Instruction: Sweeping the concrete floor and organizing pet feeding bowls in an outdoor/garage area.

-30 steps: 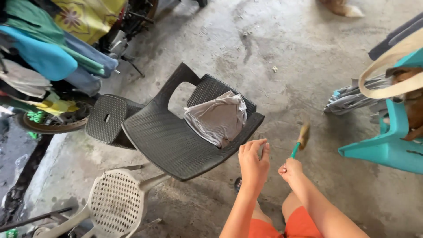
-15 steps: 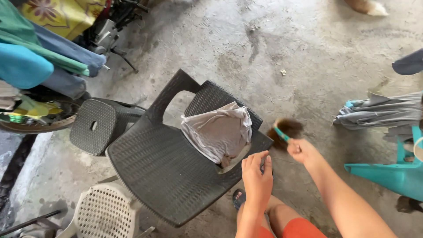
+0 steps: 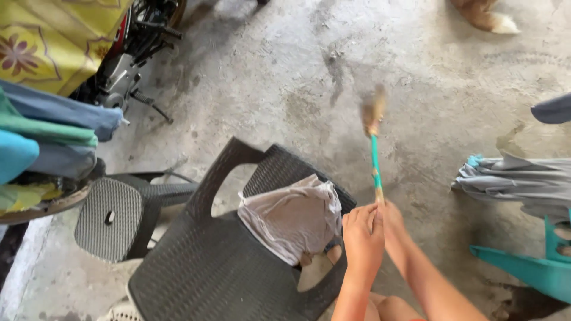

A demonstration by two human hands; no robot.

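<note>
Nearest to me, I see both of the person's forearms come up from the bottom edge and meet at one spot: the left hand (image 3: 361, 235) and the right hand (image 3: 389, 219) sit pressed together, both curled around the base of a thin teal-handled brush with a tan bristle head (image 3: 375, 156). The brush's long axis runs almost straight up and away from the hands, leaning only slightly left, its blurred head over bare floor; the right hand lies a touch farther along the handle, the left just behind it. Just left of the hands lies a dark woven plastic armchair tipped on its side (image 3: 208, 279), with a crumpled grey-white cloth (image 3: 291, 217) resting against its seat. Beyond that stands a small dark woven stool (image 3: 110, 217), and farther off the stained concrete floor (image 3: 267, 77) stretches toward a parked motorcycle (image 3: 134, 56).
</note>
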